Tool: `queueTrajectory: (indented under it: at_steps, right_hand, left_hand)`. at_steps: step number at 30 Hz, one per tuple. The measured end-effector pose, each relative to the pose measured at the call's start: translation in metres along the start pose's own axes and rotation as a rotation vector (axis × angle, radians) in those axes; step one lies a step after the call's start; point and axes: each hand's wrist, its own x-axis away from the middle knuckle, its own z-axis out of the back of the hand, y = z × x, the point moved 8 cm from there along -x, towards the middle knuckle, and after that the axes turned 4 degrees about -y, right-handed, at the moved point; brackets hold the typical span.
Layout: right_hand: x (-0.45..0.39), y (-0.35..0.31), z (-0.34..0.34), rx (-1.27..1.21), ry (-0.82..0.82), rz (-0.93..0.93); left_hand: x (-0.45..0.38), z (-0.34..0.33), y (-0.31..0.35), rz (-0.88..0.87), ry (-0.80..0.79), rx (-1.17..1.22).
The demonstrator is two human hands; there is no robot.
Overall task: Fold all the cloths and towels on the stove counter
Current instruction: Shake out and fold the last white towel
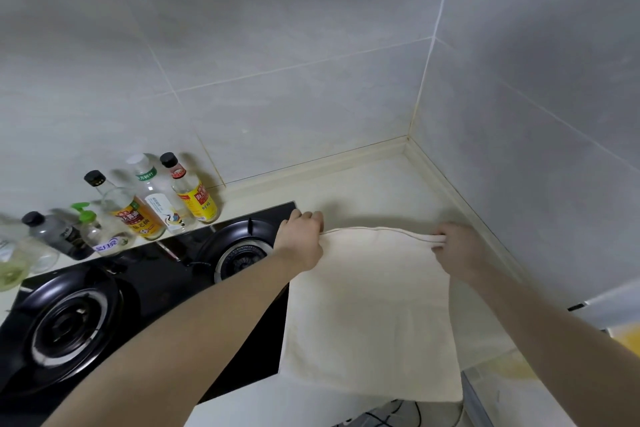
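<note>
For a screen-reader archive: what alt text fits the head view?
Two hands, left hand and right hand, each pinch a far corner of a cream towel on a pale counter, beside a black gas stove with bottles behind it.

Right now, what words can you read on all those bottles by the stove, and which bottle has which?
"万树叶": green band on the clear white-capped bottle.
"海天": yellow label on the black-capped bottle of pale liquid; its smaller print is blurred.
"蓝月亮": white label on the green pump bottle, partly blurred.
Amber oil bottle: orange label, too blurred to read.
Dark grey bottle: nothing readable.
</note>
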Motion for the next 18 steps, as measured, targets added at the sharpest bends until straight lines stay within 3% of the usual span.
queueTrajectory:
  at_steps: [6, 18]
  right_hand:
    - [0.028, 0.001, 0.021, 0.114, 0.137, 0.126]
    - [0.13, 0.032, -0.045, 0.088, -0.024, 0.095]
  left_hand:
    - [0.038, 0.019, 0.005, -0.068, 0.106, -0.023]
    - [0.127, -0.047, 0.011, -0.163, -0.026, -0.131]
